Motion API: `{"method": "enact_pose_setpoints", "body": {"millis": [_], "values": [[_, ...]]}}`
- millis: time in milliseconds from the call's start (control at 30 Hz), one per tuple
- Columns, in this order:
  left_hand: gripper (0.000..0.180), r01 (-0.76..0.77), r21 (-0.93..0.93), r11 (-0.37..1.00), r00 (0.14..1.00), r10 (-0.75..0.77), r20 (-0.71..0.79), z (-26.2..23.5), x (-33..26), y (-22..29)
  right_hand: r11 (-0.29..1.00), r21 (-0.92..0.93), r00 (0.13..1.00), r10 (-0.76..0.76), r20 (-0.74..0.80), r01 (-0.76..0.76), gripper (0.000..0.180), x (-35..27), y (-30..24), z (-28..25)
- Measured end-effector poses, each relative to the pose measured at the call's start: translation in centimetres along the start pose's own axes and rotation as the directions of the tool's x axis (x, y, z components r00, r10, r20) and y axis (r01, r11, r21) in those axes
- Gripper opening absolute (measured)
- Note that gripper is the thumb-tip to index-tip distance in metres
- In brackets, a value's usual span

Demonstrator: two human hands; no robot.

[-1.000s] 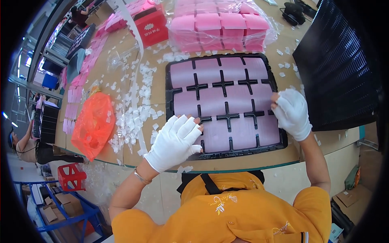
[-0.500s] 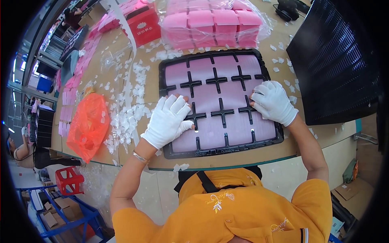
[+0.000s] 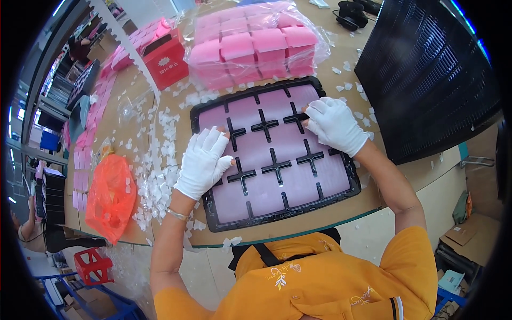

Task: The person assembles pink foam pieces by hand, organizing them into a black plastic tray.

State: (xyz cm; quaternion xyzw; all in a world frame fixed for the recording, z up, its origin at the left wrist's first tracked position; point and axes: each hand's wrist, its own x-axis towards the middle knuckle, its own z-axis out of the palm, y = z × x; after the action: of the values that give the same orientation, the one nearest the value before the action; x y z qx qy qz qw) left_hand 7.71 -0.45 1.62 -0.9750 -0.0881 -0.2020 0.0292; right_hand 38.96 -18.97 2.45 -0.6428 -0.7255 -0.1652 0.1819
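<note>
A black plastic tray with cross-shaped dividers lies on the cardboard-covered table in front of me. Smooth pink pieces fill its compartments around the dividers. My left hand, in a white glove with bare fingertips, rests over the tray's left side. Its fingers are stretched out, the tips beside a left-hand divider. On the far right part lies my right hand, gloved alike, fingers extended and tips next to the far right divider. Neither hand grips anything.
Plastic-wrapped pink blocks and a red box stand behind the tray. A tall black tray stack leans at right. White scraps and an orange-red bag lie at left. Another person works at far left.
The view has shifted, and the tray appears more tilted. Both hands have moved over the pink pieces: the right toward the tray's far right corner, the left slightly farther toward the left edge.
</note>
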Motion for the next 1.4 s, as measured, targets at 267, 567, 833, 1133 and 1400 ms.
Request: {"method": "enact_pose_setpoints", "body": {"millis": [267, 567, 833, 1133, 1400], "values": [[0.042, 0.092, 0.05, 0.994, 0.994, -0.095, 0.048, 1.6, 1.9, -1.7, 0.998, -0.062, 0.993, 0.026, 0.117, -0.019, 0.033, 1.6, 1.3, 2.3], [0.033, 0.172, 0.129, 0.977, 0.977, -0.186, 0.106, 0.2, 5.5, -0.7, 0.99, -0.141, 0.997, 0.009, 0.076, 0.002, 0.03, 4.2, 0.6, 2.0], [0.046, 0.007, 0.039, 0.999, 0.985, -0.014, 0.171, 3.3, 6.9, 0.7, 0.991, 0.015, 0.983, -0.134, 0.124, 0.133, 0.043, 5.4, -2.0, 5.3], [0.051, 0.153, 0.107, 0.982, 0.976, -0.168, 0.141, 4.3, 8.7, 1.5, 0.997, -0.043, 0.982, 0.067, 0.179, -0.061, 0.048, 6.9, -1.7, 7.2], [0.048, 0.191, 0.039, 0.981, 0.974, -0.194, 0.112, 4.7, 8.4, 1.2, 0.992, -0.11, 0.967, 0.091, 0.236, -0.066, 0.043, 7.3, -1.9, 7.0]]}}
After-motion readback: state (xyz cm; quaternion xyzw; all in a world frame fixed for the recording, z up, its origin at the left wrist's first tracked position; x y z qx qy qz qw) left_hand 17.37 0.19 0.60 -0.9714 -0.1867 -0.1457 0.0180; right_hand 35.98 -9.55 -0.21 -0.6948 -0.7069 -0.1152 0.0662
